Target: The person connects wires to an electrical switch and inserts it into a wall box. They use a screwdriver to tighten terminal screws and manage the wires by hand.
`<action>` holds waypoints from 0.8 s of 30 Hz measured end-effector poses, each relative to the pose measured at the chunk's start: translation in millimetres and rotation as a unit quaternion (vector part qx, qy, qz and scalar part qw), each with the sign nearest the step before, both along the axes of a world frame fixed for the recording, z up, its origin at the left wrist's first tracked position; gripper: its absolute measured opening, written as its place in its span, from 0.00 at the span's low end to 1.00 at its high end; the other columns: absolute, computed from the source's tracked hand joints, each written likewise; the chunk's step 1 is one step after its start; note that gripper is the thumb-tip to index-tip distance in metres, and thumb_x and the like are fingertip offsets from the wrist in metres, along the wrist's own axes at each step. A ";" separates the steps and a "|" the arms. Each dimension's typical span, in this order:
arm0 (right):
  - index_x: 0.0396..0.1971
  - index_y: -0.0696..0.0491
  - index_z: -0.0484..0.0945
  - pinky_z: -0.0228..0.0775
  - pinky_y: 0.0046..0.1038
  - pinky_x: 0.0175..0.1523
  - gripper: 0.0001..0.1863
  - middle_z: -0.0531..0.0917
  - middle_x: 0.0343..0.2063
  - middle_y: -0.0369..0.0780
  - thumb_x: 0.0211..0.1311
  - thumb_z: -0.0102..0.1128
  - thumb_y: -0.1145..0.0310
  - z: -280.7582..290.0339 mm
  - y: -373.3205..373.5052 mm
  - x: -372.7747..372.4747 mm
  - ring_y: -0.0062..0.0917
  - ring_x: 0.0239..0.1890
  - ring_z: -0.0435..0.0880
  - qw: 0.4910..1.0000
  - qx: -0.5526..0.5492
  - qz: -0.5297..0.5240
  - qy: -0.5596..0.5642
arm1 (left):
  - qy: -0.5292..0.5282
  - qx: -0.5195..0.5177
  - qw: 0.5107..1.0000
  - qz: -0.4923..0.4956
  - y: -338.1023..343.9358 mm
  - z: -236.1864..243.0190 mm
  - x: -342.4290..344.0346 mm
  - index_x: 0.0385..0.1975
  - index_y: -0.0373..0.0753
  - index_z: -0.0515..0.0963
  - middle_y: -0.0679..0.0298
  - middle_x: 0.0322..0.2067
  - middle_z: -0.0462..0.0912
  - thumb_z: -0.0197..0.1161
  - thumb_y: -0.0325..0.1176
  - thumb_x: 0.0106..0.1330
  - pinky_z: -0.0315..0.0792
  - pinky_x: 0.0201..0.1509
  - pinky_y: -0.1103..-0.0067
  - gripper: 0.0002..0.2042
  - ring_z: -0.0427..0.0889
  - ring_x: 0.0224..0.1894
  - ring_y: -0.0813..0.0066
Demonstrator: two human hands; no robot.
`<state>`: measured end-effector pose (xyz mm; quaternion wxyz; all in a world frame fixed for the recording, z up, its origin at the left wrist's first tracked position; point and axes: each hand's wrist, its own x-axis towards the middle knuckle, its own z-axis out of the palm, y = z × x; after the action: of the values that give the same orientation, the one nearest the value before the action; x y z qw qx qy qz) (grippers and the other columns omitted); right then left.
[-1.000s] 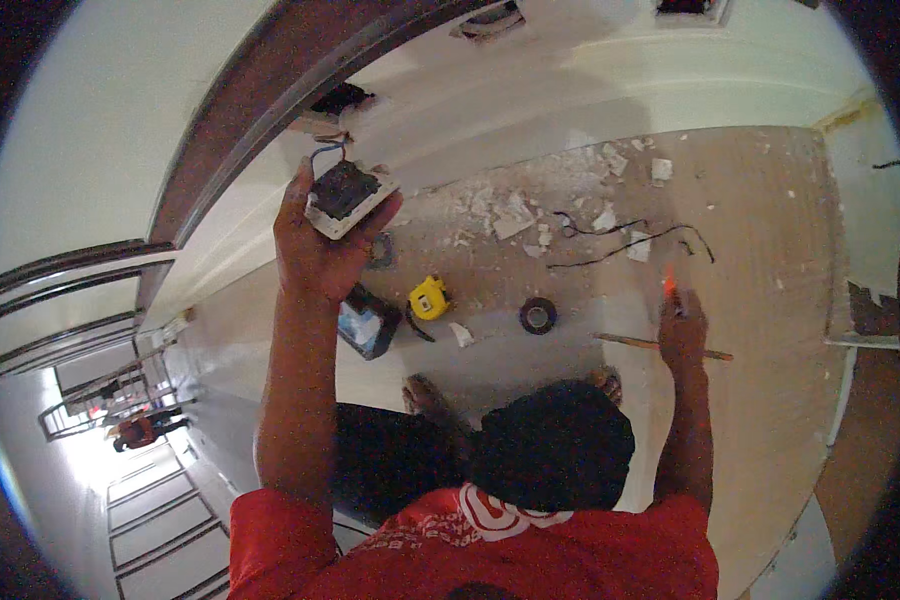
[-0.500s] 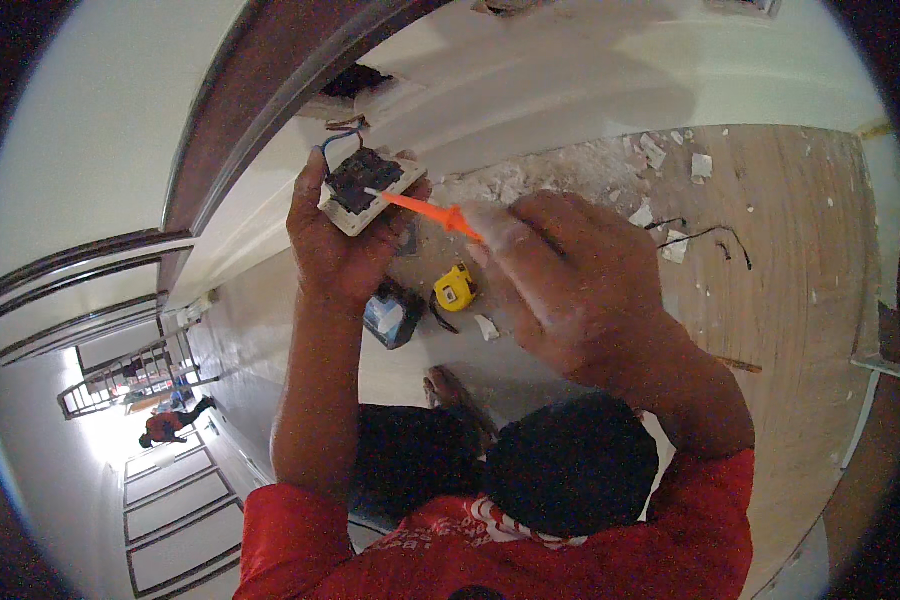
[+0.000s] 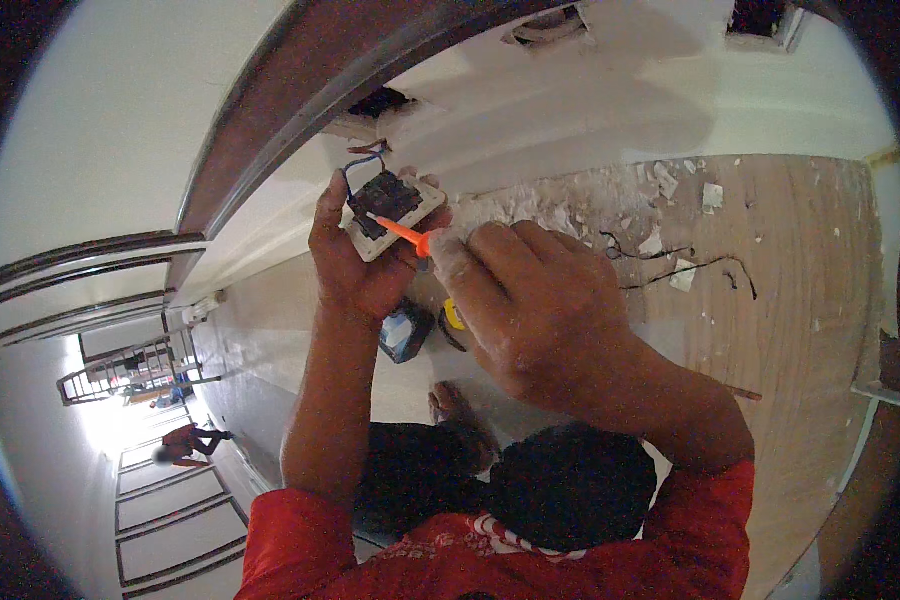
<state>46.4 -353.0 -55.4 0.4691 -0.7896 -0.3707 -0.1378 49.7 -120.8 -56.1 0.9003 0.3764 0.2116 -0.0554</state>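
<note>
My left hand (image 3: 355, 270) grips a wall socket or switch (image 3: 395, 205) by its edges, with the black back and white plate rim turned up toward me. Blue and brown wires (image 3: 365, 158) run from its back toward a hole in the wall (image 3: 380, 103). In my right hand (image 3: 540, 305) is a screwdriver (image 3: 406, 236) with an orange shaft. Its tip rests at the back of the fitting, near one edge. The screwdriver's handle is hidden inside my closed fingers.
On the floor a yellow tape measure (image 3: 454, 314) shows partly behind my right hand, beside a dark box-shaped thing (image 3: 406, 331). Plaster rubble (image 3: 570, 205) lies along the wall, with loose black wires (image 3: 700, 268) nearby. Another wall opening (image 3: 755, 20) is farther right. A person (image 3: 185, 443) is far left.
The view has shifted, so the wall openings show more fully. My right hand now covers much of the tape measure. The screwdriver tip remains at the fitting's back. The distant person has changed posture.
</note>
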 end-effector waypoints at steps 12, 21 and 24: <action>0.44 0.63 0.74 0.79 0.33 0.36 0.24 0.77 0.36 0.45 0.47 0.61 0.65 0.9 7.9 6.3 0.34 0.36 0.82 0.999 -0.026 0.014 -0.016 | -0.013 -0.008 1.000 -0.017 -7.9 2.9 -0.1 0.52 0.34 0.73 0.44 0.48 0.79 0.52 0.53 0.68 0.71 0.61 0.56 0.27 0.79 0.52 0.49; 0.46 0.63 0.74 0.77 0.34 0.36 0.26 0.76 0.35 0.44 0.44 0.63 0.68 9.9 13.6 1.8 0.36 0.36 0.81 0.997 -0.068 0.027 0.013 | -0.002 0.036 0.999 -0.010 -0.7 -1.3 -2.2 0.50 0.33 0.73 0.47 0.47 0.80 0.52 0.53 0.68 0.72 0.61 0.56 0.26 0.80 0.50 0.53; 0.46 0.63 0.74 0.76 0.34 0.35 0.25 0.76 0.35 0.44 0.45 0.63 0.68 12.6 13.1 2.4 0.35 0.36 0.81 0.996 -0.087 0.018 0.011 | -0.012 0.061 0.998 -0.006 -4.7 2.1 -0.8 0.49 0.34 0.73 0.48 0.46 0.81 0.52 0.53 0.68 0.72 0.59 0.56 0.25 0.81 0.49 0.54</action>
<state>48.9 -339.9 -42.8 0.4051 -0.8222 -0.3901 -0.0881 48.8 -125.5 -54.0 0.8778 0.4324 0.2015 -0.0432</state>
